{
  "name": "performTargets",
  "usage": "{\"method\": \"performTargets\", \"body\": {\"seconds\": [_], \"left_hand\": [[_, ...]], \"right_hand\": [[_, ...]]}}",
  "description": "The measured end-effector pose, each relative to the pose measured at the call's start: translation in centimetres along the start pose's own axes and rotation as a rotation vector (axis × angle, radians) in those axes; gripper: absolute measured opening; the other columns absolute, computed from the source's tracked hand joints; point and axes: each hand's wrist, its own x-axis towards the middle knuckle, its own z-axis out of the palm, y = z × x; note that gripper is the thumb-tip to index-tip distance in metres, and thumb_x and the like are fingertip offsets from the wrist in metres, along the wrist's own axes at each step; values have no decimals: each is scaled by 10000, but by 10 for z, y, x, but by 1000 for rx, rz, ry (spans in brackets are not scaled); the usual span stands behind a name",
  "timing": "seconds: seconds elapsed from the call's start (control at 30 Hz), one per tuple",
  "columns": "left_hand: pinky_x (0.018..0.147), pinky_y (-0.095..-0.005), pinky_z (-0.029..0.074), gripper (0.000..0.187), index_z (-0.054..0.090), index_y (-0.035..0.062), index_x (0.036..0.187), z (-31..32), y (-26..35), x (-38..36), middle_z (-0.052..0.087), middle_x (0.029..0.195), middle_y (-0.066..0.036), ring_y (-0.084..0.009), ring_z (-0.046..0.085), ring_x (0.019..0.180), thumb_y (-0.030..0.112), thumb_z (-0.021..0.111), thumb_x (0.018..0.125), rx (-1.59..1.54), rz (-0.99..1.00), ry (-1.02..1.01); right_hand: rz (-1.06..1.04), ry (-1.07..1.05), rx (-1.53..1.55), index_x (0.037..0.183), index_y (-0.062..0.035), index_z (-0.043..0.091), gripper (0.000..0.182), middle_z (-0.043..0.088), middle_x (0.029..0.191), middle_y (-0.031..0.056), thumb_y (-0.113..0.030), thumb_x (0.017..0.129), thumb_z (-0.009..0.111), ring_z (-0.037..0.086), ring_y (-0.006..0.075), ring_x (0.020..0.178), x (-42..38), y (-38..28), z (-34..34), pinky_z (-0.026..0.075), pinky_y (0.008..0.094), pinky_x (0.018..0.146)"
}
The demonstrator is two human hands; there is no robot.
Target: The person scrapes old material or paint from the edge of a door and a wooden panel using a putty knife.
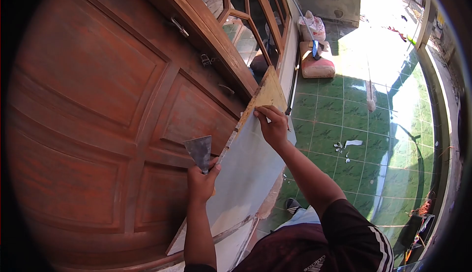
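My left hand (pixel 202 181) is closed round the handle of a metal scraper (pixel 199 151), whose wide blade points up, and it rests by the edge of a long board (pixel 241 173). The board is tilted and grey-white over most of its face, with a bare yellowish part (pixel 271 92) at the top. At the lower border of that bare part, my right hand (pixel 272 122) has its fingers pinched together against the board. What the pinch holds, if anything, is too small to make out.
A brown panelled door (pixel 118 100) with metal latches fills the left. Sacks (pixel 317 65) lie by the wall at the top. White scraps (pixel 353 143) lie on the green tiled floor (pixel 334 105). Tools and wires (pixel 418 230) are at the lower right.
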Motion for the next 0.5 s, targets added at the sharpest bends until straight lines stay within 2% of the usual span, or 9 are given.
{"method": "performTargets", "body": {"seconds": [0.4, 0.5], "left_hand": [[768, -283, 538, 302, 799, -65, 1232, -3, -3, 0, 788, 929, -43, -72, 656, 838, 87, 811, 971, -17, 55, -35], [792, -281, 545, 306, 796, -71, 1233, -3, -3, -1, 802, 958, -57, -78, 673, 863, 84, 811, 969, -2, 29, -32]], "right_hand": [[-135, 15, -119, 1037, -18, 780, 111, 752, 1013, 140, 31, 938, 791, 751, 348, 878, -6, 12, 7, 595, 397, 787], [-101, 1, -83, 1023, -10, 775, 102, 752, 1012, 138, 41, 935, 787, 751, 336, 868, -9, 12, 5, 596, 385, 791]]}}
